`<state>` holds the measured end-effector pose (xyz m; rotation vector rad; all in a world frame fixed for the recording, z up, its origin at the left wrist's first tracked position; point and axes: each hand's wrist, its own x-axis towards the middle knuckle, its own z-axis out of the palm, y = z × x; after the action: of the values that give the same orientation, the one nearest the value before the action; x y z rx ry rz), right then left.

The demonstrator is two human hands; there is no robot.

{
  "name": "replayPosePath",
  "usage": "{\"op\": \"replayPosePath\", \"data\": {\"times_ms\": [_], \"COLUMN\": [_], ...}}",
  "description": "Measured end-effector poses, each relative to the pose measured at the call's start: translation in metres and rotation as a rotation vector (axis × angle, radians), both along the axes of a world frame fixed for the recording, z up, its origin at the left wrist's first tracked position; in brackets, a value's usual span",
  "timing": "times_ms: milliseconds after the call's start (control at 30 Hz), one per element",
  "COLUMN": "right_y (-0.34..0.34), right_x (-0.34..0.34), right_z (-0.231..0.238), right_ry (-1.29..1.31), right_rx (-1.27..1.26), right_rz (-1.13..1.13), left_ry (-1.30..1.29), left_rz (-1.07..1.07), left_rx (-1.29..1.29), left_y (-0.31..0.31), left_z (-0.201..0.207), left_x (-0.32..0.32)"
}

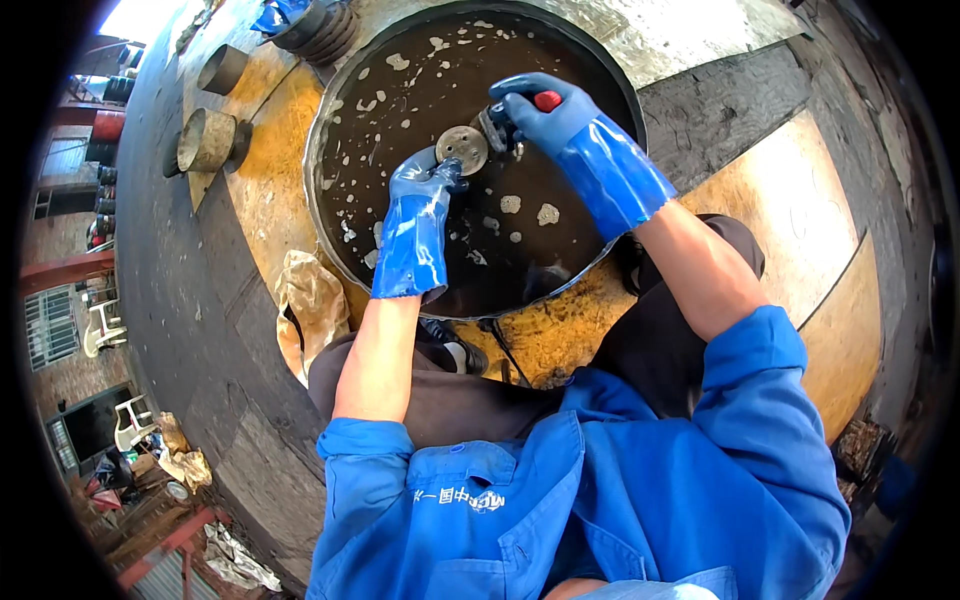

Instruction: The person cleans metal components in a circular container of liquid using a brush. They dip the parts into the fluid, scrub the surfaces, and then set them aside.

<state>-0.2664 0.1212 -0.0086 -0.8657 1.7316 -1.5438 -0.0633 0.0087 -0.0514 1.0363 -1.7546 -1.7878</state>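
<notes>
Over a large round basin (316, 200) of dark liquid, both my hands work in long blue rubber gloves. Between the fingers of my left hand (418, 180) is a round grey metal disc (461, 146) with several small holes, its flat face turned up. My right hand (562, 115) is closed around a brush (547, 101) with a red handle. The brush's dark head is close to the right edge of the disc; whether it touches, I cannot tell. Patches of pale foam float on the liquid around both hands.
Left of the basin, metal rings (207, 140) stand on yellow-stained boards. A dark ribbed container (315, 30) with something blue inside sits at the far left rim. A crumpled tan sack (312, 300) lies by my left knee. Pale boards (790, 210) cover the floor to the right.
</notes>
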Motion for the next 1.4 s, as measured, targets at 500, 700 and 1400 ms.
{"op": "replayPosePath", "data": {"times_ms": [500,700,1400], "right_y": [0.006,0.009,0.02], "right_x": [0.002,0.013,-0.003], "right_z": [0.007,0.025,0.029], "right_ry": [0.037,-0.078,0.093], "right_rx": [-0.09,-0.15,-0.255], "right_rz": [0.205,0.214,0.02], "left_ry": [-0.012,-0.022,0.014], "left_rz": [0.054,0.052,0.244], "left_rx": [0.081,-0.057,-0.546], "left_y": [-0.006,-0.021,-0.002], "left_z": [-0.004,-0.029,0.088], "left_x": [0.009,0.027,0.005]}}
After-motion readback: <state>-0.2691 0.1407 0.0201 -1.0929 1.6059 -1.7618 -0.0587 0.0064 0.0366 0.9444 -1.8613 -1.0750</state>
